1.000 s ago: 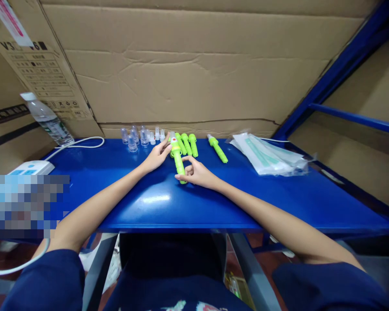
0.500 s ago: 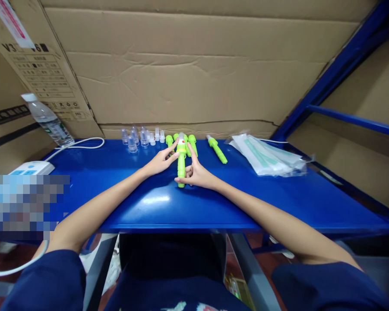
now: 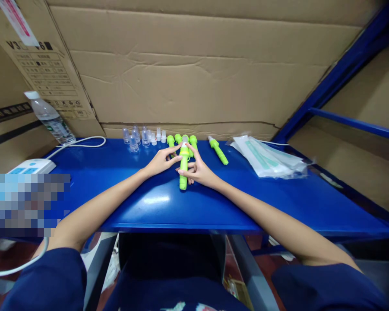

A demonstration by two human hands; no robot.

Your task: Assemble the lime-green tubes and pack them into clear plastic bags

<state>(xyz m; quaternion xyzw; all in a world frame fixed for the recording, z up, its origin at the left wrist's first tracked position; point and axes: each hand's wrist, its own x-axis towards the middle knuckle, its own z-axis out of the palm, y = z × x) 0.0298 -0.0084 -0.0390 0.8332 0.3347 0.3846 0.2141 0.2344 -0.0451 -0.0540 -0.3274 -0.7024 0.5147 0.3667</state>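
Observation:
Over the blue table, both hands hold one lime-green flashlight-like stick [image 3: 184, 166], its clear tip pointing away from me. My left hand [image 3: 162, 162] pinches its upper part from the left, near the tip. On the other side, my right hand [image 3: 199, 169] grips the body between thumb and fingers, its index finger reaching up to the tip. Just behind stand several green sticks [image 3: 193, 140], partly hidden by the held one and my fingers. Another green stick with a clear tip [image 3: 218, 150] lies by itself to the right.
Clear plastic caps [image 3: 134, 142] and smaller whitish caps [image 3: 158, 134] stand at the back left. Flat plastic packets [image 3: 267, 157] lie at right. A water bottle [image 3: 52, 119], a white power strip [image 3: 35, 166] and its cable line the left side. Cardboard [image 3: 194, 86] walls the back.
The held stick has tilted slightly, with its near end facing me more. My right fingers have shifted up along its body, and its index finger now touches near the tip.

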